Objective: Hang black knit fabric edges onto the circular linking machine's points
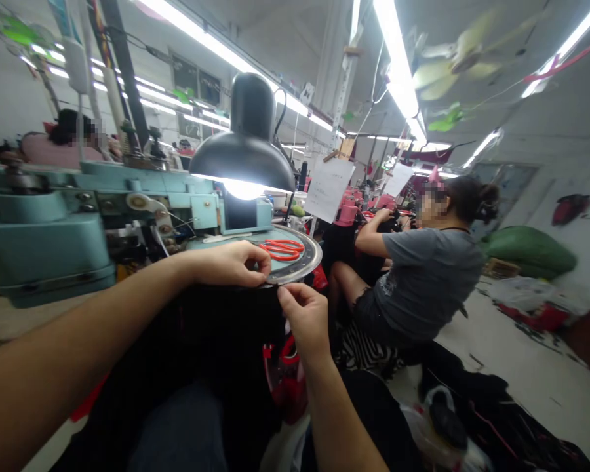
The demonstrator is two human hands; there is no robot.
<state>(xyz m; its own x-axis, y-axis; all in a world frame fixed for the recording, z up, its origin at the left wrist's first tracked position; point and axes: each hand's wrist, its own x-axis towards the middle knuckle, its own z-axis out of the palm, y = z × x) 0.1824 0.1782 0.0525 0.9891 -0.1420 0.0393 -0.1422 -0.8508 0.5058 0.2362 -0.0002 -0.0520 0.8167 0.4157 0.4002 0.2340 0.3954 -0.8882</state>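
My left hand (231, 263) pinches the top edge of a black knit fabric (221, 341) at the rim of a round metal dial (297, 267) on a linking machine. My right hand (305, 319) grips the same edge with thumb and finger, just below the rim. The fabric hangs down in a dark mass below both hands. Red-handled scissors (282, 250) lie on the dial beyond my left hand. The points where the fabric meets the dial are hidden by my fingers.
A black desk lamp (246, 137) shines over the dial, beside a teal machine body (44, 242). To the right, a seated co-worker (427, 275) works at another machine. Black garments and bags (472, 400) lie on the floor at lower right, with a green sack (528, 252) behind.
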